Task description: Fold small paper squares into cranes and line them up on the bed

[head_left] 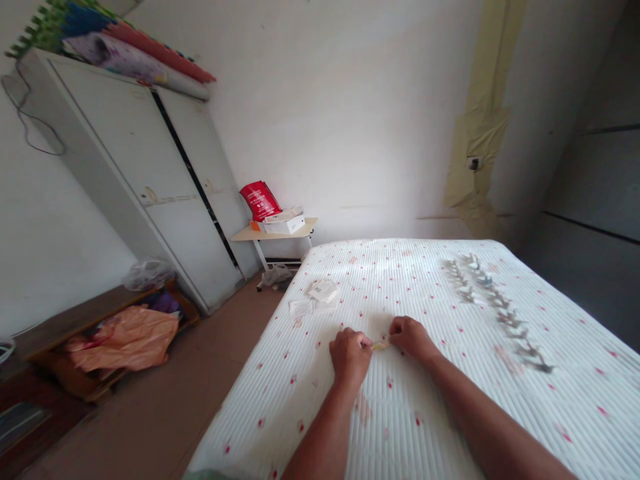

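Over the bed's white quilted cover [400, 440], my left hand [350, 353] pinches one end of a small yellowish strip of folded paper [381, 345]. My right hand [411, 337] is closed at the strip's other end, its fingertips pressed together. The strip spans the short gap between both hands; its exact folds are too small to make out. Several printed paper sheets [323, 291] lie in a loose pile beyond my left hand. To the right, rows of small folded paper figures, like cranes [505, 313], stand on the cover.
Past the bed's far left corner stands a small table [245, 234] with a red bag [260, 201] and a white box [285, 225]. A grey cabinet [120, 147] rises at left. Nearer, a low wooden bench [30, 327] holds an orange plastic bag [130, 337].
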A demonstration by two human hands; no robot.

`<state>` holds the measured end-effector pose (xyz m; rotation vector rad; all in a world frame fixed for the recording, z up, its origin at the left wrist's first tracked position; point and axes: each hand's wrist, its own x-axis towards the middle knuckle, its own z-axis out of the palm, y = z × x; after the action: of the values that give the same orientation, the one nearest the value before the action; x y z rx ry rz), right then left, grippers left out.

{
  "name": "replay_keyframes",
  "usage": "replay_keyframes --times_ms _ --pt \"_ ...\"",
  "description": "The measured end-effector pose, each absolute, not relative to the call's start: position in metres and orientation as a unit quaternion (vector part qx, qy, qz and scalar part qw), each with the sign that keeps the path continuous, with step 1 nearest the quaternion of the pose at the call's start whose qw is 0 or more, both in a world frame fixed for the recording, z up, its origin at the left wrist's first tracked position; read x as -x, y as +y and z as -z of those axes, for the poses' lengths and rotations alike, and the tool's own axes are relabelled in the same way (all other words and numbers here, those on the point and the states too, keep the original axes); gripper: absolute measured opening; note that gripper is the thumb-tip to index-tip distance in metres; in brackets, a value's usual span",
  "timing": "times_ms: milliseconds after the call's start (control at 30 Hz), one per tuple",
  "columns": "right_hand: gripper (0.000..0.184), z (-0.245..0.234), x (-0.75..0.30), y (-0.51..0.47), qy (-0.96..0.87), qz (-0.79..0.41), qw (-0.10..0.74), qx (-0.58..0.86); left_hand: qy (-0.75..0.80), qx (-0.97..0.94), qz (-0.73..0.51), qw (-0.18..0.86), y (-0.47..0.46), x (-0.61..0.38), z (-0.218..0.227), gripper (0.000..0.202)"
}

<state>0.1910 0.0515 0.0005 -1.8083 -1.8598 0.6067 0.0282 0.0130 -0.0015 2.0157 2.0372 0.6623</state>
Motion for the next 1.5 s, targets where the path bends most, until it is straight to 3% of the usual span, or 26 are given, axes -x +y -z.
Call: replay_keyframes --times_ms 200,433,567,933,1167,1233,1333,1500 --pt "0.010 0.003 -0.183 0.044 -0.672 -0.297 0.349 0.581 0.690 -0.682 -0.221 0.101 0.014 -0.028 0.003 0.007" --pt "0.013 -0.004 -0.156 0.027 -0.719 -0.175 0.230 0.632 0.703 -0.680 -0.183 0.101 0.015 -0.029 -0.002 0.011" --pt "0.012 -0.011 -0.155 0.028 -0.719 -0.180 0.190 0.644 0.700 -0.683 -0.181 0.107 0.013 -0.029 -0.005 0.011" --pt "0.013 -0.011 -0.172 0.040 -0.708 -0.193 0.171 0.657 0.688 -0.688 -0.203 0.110 0.014 -0.028 -0.001 0.008" --pt "0.014 -0.008 -0.206 0.043 -0.681 -0.253 0.223 0.650 0.697 -0.687 -0.180 0.101 0.013 -0.029 0.000 0.007" --pt "0.016 -0.003 -0.209 0.045 -0.615 -0.333 0.319 0.639 0.694 -0.692 -0.174 0.100 0.012 -0.029 -0.001 0.007" --pt "0.018 0.001 -0.201 0.045 -0.607 -0.356 0.371 0.606 0.706 -0.678 -0.182 0.093 0.011 -0.030 -0.001 0.008" --pt "0.010 -0.003 -0.172 0.038 -0.687 -0.259 0.259 0.627 0.703 -0.682 -0.171 0.105 0.012 -0.030 -0.005 0.008"
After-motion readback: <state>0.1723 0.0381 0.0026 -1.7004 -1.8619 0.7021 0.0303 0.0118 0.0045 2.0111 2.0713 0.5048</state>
